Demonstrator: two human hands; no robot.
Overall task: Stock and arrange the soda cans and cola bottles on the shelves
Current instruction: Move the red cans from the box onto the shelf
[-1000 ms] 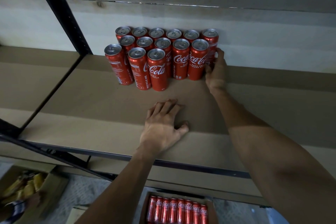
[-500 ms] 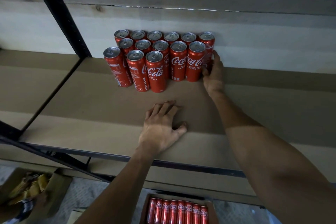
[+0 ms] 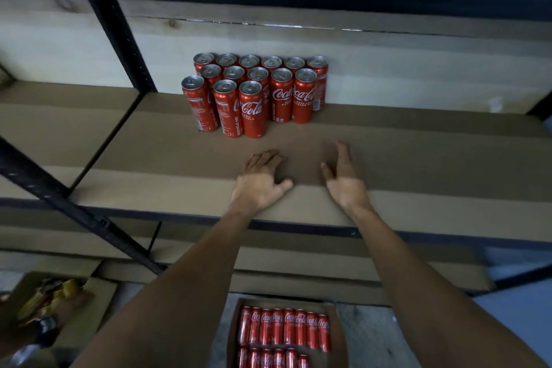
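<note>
The soda cans [image 3: 254, 92] stand upright in a tight block at the back edge of the shelf [image 3: 418, 158], toward its left end beside the black upright post [image 3: 125, 45]. The rows are touching, and the front row is shorter than those behind it. More cans lie on their sides in an open cardboard box [image 3: 339, 337] on the floor below the shelf's front edge. No cola bottles are in view. These are slim, tall aluminium cans, probably full and so fairly weighty for their size. The walls are stiff under pressure but thin enough to dent if squeezed hard or knocked. The painted sides look smooth and could slip in a loose grip. Being tall and narrow, a can is likely to tip if pushed near the top. The safest hold is probably fingers and thumb wrapped round the middle of the body, or a low push at the base to slide it into line. The left hand [image 3: 261, 181] lies palm down on the shelf near the front edge, fingers loosely spread and pointing toward the cans, grasping nothing. The right hand [image 3: 343, 179] is just beside it, released, fingers straight and thumb apart, turned partly on edge. Whether it touches the shelf I cannot tell. Both forearms reach up and forward over the front edge, well apart from the block.
</note>
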